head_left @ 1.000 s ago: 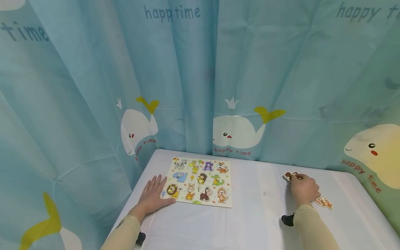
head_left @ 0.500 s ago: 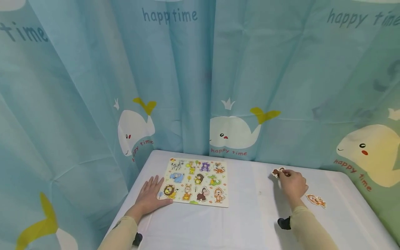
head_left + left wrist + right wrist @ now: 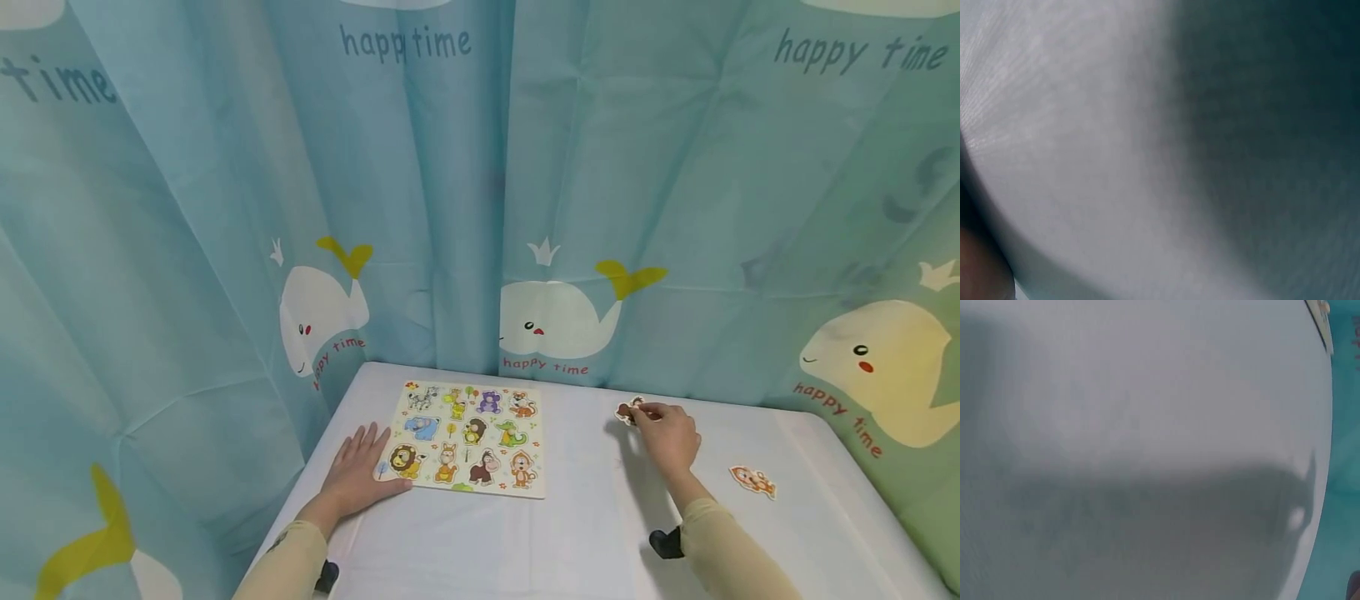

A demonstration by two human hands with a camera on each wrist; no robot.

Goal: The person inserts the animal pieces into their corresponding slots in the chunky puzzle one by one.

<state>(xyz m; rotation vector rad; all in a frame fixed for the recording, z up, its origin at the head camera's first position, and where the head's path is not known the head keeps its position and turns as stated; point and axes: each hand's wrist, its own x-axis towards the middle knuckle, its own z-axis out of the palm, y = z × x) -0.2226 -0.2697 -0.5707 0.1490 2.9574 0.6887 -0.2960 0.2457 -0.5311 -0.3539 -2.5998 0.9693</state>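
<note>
In the head view my right hand (image 3: 670,437) pinches a small brown animal puzzle piece (image 3: 628,410) between thumb and fingers, just above the white table, with its shadow below. My left hand (image 3: 354,477) lies spread at the left edge of an animal puzzle board (image 3: 468,477), its thumb at the lower left corner. Rows of colourful animals cover the board, among them a lion, a zebra and a crocodile. The left wrist view shows mostly white cloth and part of a finger (image 3: 982,269). Only a bit of a fingertip (image 3: 1354,589) shows in the right wrist view.
An orange animal puzzle piece (image 3: 753,482) lies on the white-covered table (image 3: 577,533), right of my right forearm. Blue curtains (image 3: 435,208) with whale prints hang behind and to the left of the table. The board's corner (image 3: 1321,325) shows in the right wrist view.
My right hand has moved left with the brown animal puzzle piece, nearer the board and away from the orange piece. My left hand stays at the board's edge. The head view has shifted slightly.
</note>
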